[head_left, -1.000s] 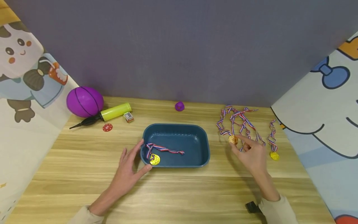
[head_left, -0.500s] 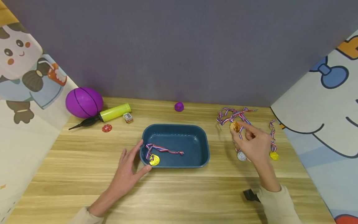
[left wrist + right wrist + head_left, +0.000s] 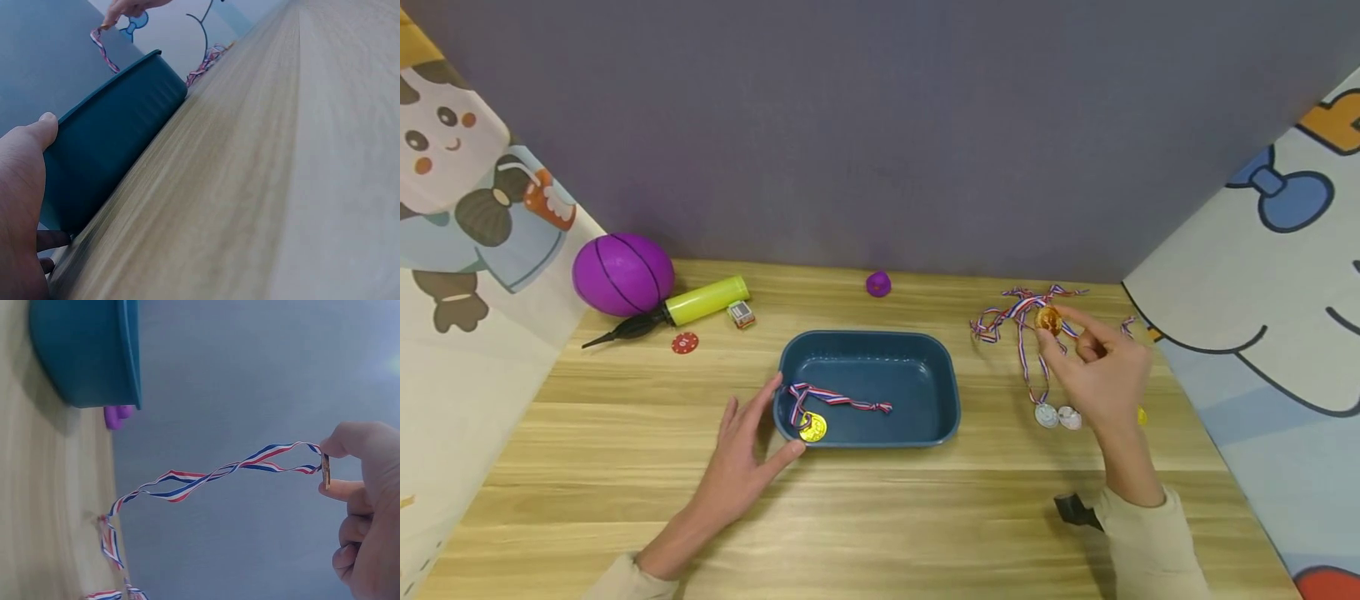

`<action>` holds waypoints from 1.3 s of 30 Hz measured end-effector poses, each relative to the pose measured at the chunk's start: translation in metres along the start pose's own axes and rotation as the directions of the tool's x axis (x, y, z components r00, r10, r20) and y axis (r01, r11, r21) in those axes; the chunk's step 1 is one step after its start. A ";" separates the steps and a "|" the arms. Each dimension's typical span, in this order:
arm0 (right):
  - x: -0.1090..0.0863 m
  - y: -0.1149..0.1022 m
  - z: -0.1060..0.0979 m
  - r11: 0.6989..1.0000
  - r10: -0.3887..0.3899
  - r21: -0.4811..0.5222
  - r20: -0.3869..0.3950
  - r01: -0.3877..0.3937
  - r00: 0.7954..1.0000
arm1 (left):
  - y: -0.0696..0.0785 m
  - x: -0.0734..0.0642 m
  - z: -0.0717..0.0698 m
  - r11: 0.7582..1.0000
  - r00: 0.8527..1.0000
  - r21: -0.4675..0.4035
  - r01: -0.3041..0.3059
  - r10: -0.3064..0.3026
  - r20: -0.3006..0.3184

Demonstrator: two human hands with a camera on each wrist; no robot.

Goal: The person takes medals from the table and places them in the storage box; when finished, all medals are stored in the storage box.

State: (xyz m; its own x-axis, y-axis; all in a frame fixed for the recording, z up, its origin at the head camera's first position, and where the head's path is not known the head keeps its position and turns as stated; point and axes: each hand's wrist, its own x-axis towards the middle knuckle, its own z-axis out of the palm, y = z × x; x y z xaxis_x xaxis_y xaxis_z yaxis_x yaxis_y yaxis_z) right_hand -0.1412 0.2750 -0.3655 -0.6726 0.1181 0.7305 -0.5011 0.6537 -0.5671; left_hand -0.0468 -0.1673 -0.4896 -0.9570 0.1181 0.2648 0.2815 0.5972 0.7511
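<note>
In the head view, my right hand [image 3: 1111, 375] pinches a gold medal [image 3: 1048, 322] between thumb and fingertips, raised above the table. The right wrist view shows its striped ribbon [image 3: 187, 481] hanging down to the tabletop. Below it lie two silver medals [image 3: 1047, 415] and tangled red, white and blue ribbons [image 3: 1026, 310]. Another gold medal [image 3: 1142, 415] is mostly hidden behind my right hand. My left hand [image 3: 737, 458] rests at the left end of a dark blue basin [image 3: 917, 408], its thumb at the near rim. One gold medal [image 3: 813, 427] with its ribbon lies inside the basin.
Along the back left are a purple ball [image 3: 623, 275], a yellow hand pump [image 3: 707, 301], a small box [image 3: 741, 314] and a red chip [image 3: 685, 342]. A small purple object [image 3: 878, 284] stands behind the basin. A grey wall [image 3: 865, 150] closes off the back.
My right hand has lifted the gold medal up and slightly to the right, drawing its ribbon up from the pile. The silver medals have come into view. My left hand stays at the basin.
</note>
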 end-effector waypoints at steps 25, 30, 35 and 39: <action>0.033 -0.032 -0.011 0.986 0.005 0.166 -0.133 0.017 0.991 | -0.003 0.000 0.000 1.000 1.000 -0.011 0.025 -0.025 0.014; 0.038 -0.040 -0.010 0.977 0.006 0.211 -0.164 0.029 0.987 | -0.003 0.001 0.001 1.000 1.000 -0.007 0.022 -0.022 0.013; 0.047 -0.049 -0.011 0.969 0.020 0.245 -0.208 0.033 0.978 | -0.003 0.000 0.001 1.000 1.000 -0.006 0.020 -0.020 0.009; 0.053 -0.060 -0.011 0.962 0.017 0.267 -0.238 0.048 0.971 | -0.002 0.000 0.001 1.000 1.000 -0.002 0.014 -0.014 0.005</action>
State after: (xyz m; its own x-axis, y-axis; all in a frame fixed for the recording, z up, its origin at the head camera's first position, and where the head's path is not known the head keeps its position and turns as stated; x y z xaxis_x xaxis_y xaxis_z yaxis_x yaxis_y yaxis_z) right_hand -0.1409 0.2508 -0.2886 -0.5324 0.3038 0.7901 -0.6601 0.4352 -0.6122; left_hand -0.0472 -0.1677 -0.4914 -0.9612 0.1134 0.2516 0.2683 0.5968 0.7562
